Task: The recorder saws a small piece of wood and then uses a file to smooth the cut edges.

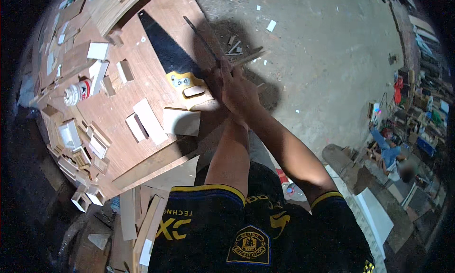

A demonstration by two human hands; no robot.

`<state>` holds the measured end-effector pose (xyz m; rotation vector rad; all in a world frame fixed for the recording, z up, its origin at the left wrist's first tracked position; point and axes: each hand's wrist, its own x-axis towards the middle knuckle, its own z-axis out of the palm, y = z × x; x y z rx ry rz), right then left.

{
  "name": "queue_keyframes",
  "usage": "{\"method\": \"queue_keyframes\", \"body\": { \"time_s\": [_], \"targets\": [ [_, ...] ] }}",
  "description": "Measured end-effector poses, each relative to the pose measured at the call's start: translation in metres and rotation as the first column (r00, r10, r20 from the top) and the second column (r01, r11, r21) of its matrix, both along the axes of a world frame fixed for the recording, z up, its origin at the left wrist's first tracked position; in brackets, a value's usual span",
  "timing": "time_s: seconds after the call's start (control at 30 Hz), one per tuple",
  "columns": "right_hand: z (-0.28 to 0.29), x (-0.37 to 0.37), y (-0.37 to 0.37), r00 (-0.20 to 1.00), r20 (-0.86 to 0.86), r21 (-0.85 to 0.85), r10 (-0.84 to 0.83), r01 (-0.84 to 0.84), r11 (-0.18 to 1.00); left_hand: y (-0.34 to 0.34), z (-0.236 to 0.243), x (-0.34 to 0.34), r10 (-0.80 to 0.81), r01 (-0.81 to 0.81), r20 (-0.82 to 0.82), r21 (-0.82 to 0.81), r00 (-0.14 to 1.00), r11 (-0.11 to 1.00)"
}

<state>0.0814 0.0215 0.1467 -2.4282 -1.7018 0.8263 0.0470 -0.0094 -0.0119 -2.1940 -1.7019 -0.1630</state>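
- With both hands stacked at frame centre, the left hand (222,86) and right hand (241,95) are clenched together on a thin wood strip (246,58) that juts toward the upper right, just off the surface (142,78) edge.
- Fingers: both sets wrapped tight round the strip's near end; which hand sits on top I cannot tell for sure.
- A dark thin bar (201,36) runs up-left from the hands; tool or second strip, cannot tell.
- Handsaw (173,59) lies flat on the surface just left of the hands, black blade pointing to the upper left, yellow handle nearest the hands. Not held.
- Small wood blocks (149,121) scattered left of centre; glue bottle (78,92) lying on its side further left.
- Step, my read: gripping and positioning the strip at the surface edge, not cutting.
- Next move calls for one hand to let go while the other keeps the strip pinned steady; the saw handle is within close reach.
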Motion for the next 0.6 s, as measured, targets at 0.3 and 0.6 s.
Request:
{"method": "queue_keyframes", "body": {
  "time_s": [0.3, 0.6],
  "targets": [
    [-0.006, -0.053, 0.036, 0.957, 0.208, 0.332, 0.204, -0.265, 0.905, -0.013, -0.026, 0.001, 0.129, -0.03, -0.569, 0.18, 0.812, 0.983],
    [-0.036, -0.065, 0.007, 0.828, 0.26, 0.112, 0.496, -0.537, 0.836, 0.009, 0.03, 0.001, 0.239, -0.023, 0.618, -0.336, 0.749, 0.942]
  ]
}}
